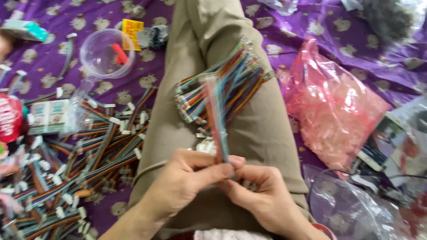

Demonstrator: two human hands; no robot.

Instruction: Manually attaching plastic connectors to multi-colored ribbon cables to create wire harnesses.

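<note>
Both our hands, left [187, 175] and right [262, 195], pinched one ribbon cable [218, 120] upright above our knee [249, 133], fingers closed on its end; more cables [222, 86] lay draped behind.

The person wears khaki-tan trousers [213, 89] of plain woven cloth, with soft folds and creases running along the leg and a seam line curving near the thigh. Both forearms are bare, with no sleeves reaching the wrists. The left hand [187, 178] and the right hand [262, 195] are bare too: no gloves, no rings to be seen. Just below the right hand, at the wrist, sits a thin reddish band [324, 229], partly cut off by the picture's edge. Below the trousers, at the lower edge, a strip of dark red and pale fuzzy cloth [218, 234] shows.
</note>
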